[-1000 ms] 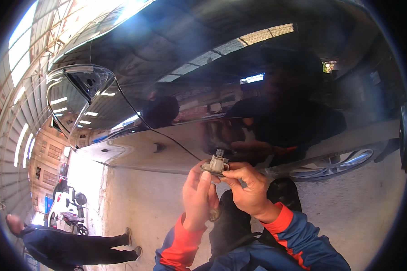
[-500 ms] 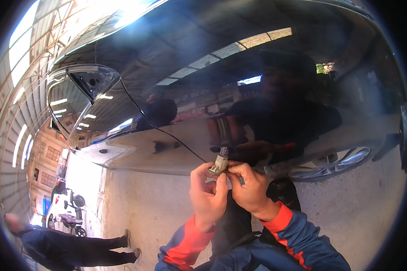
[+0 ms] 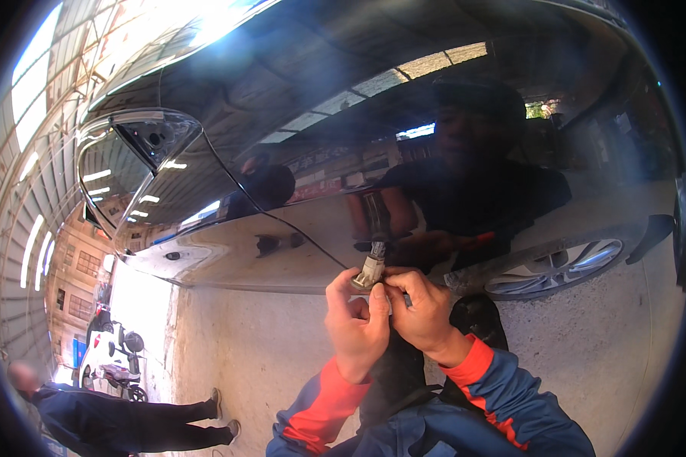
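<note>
Close to the lower side of a glossy black car [image 3: 282, 84], I hold a small cream-coloured fitting [image 3: 370, 271] with a grey, ribbed-looking tip pointing toward the bodywork. My left hand [image 3: 355, 329] is closed around its lower left side, thumb against the base. At the right of the base, my right hand [image 3: 423, 314] pinches with thumb and forefinger; a tiny pale piece seems to lie between the fingers, too small to make out. Both sets of fingertips nearly meet. The fitting's exact kind does not show. Reflections of my arms and the fitting appear in the paint.
A car wheel [image 3: 556, 273] stands to the right. At lower left a person in dark clothes [image 3: 129, 419] stands on the concrete floor [image 3: 236, 358]. White scooters [image 3: 114, 365] are parked beyond. A metal-framed roof rises at far left.
Both hands keep their hold on the fitting; my left hand has shifted slightly to the right. The view has moved a little.
</note>
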{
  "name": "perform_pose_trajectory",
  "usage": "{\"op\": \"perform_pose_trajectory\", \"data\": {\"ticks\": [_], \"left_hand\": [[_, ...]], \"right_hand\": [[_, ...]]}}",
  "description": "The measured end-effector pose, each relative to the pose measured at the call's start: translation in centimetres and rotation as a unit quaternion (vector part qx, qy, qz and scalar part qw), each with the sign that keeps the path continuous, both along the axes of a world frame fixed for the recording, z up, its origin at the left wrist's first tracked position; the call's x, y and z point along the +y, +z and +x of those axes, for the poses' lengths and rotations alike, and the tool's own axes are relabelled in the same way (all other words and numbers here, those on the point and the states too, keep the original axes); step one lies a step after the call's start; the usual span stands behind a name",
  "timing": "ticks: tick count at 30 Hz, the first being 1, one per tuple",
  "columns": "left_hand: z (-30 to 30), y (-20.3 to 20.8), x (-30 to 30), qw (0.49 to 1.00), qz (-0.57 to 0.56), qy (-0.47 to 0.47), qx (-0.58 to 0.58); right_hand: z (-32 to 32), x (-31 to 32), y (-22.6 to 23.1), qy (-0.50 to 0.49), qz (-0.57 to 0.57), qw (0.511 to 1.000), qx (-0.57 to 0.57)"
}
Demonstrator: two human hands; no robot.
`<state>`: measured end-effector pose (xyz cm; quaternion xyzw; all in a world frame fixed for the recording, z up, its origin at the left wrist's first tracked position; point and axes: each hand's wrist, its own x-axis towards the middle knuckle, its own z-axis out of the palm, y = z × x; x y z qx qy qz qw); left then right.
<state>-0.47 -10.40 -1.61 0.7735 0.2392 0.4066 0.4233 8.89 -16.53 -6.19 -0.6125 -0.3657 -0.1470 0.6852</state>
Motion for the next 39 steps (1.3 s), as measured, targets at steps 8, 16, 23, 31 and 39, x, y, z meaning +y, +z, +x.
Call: {"op": "perform_pose_trajectory", "data": {"ticks": [8,16,23,31,39], "left_hand": [[-0.2,-0.3,1.1,0.996,-0.064,-0.045,-0.040],[-1.3,0.6,1.5,0.980,-0.190,-0.055,-0.015],[-0.7,-0.2,1.8,0.996,-0.067,-0.048,-0.038],[-1.4,0.3,0.5,1.000,-0.013,-0.022,0.012],[-1.1,-0.1,0.5,0.970,0.230,0.046,0.060]], "right_hand": [[-0.1,-0.9,0.4,0.036,0.005,0.999,0.015],[-0.3,-1.2,1.0,0.041,0.009,0.999,0.007],[0.7,-2.2,4.0,0.052,-0.009,0.998,-0.028],[2.8,-2.1,6.4,0.172,-0.061,0.982,-0.057],[4.3,-3.0,8.2,0.197,-0.146,0.961,-0.125]]}}
